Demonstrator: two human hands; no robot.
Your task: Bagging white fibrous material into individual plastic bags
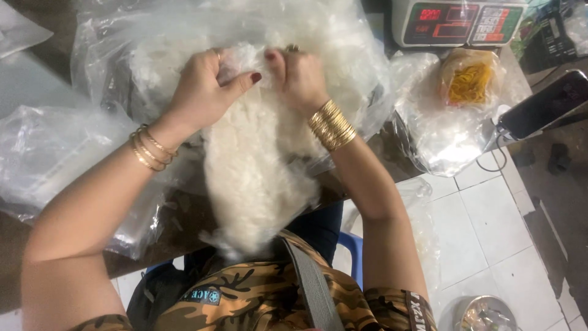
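A long tuft of white fluffy fibre (pixel 254 165) hangs from a large clear plastic bag (pixel 349 55) full of the same white stuff and trails down toward my lap. My left hand (pixel 205 92) grips the top of the tuft from the left, fingers closed. Close beside it, my right hand (pixel 300 76) pinches the same fibre from the right. Both wrists carry gold bangles.
Crumpled clear plastic bags (pixel 55 159) lie on the dark table at left. A digital scale (pixel 459 21) stands at the back right. Near it are a bag of yellow rubber bands (pixel 468 79) and a phone (pixel 548 104). White floor tiles (pixel 490 227) and a metal bowl (pixel 487 314) show at lower right.
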